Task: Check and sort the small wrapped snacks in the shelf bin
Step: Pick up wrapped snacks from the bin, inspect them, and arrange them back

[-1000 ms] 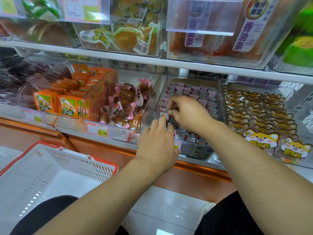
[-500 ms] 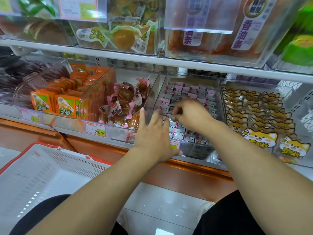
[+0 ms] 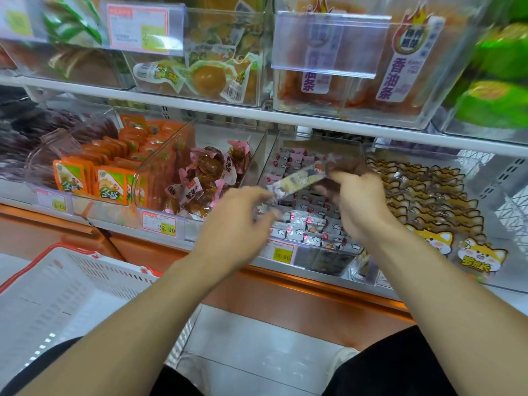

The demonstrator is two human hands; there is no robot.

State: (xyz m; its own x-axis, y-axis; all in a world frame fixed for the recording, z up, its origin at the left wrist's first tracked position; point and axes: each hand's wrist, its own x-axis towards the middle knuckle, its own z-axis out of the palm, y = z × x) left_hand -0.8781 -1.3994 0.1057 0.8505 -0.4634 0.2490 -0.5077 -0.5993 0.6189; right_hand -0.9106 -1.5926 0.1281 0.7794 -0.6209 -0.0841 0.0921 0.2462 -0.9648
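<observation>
A white shopping basket (image 3: 65,284) is sitting nearest, at lower left. Above the shelf edge, the left hand (image 3: 237,221) is hovering blurred, its grip loosely curled; whether it is touching anything I cannot tell. The right hand (image 3: 358,198) is pinching one end of a long wrapped snack (image 3: 297,180), raised over the clear shelf bin (image 3: 337,147) of small wrapped snacks (image 3: 311,235).

bin (image 3: 360,155) top open | upper shelf (image 3: 200,108) close overhead | side walls clear plastic

"29.90" on shelf price tag (image 3: 159,225)
</observation>
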